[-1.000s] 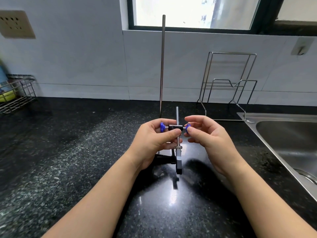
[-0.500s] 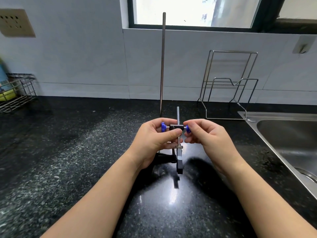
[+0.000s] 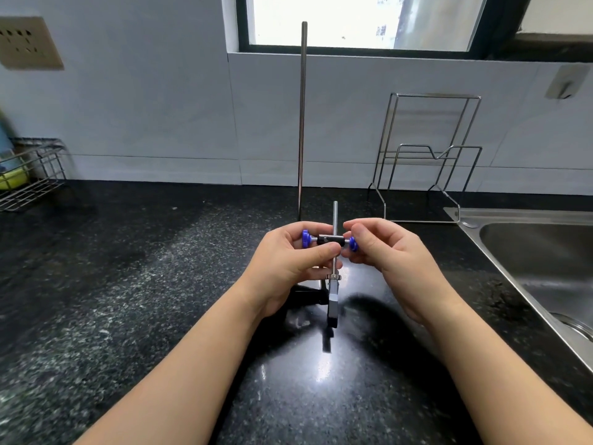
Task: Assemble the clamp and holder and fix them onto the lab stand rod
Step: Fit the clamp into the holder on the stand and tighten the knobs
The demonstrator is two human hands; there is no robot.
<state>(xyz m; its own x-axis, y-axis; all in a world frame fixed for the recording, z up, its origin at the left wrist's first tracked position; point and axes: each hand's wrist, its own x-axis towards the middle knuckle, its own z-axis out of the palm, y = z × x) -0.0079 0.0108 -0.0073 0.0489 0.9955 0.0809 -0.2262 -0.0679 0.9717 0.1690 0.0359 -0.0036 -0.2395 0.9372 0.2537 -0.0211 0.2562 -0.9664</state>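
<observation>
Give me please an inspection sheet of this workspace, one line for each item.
Surface: black speckled countertop, glossy, with glare near the front.
Job's things: lab stand rod upright behind the hands; holder with two blue knobs already on the clamp's thin rod; clamp hangs below.
Clutter: wire rack by the wall; wire basket at far left.
Grippers: left hand holds the holder; right hand pinches the right knob.
Cables: nothing seen.
Surroundings: sink at right, window, wall socket.
</observation>
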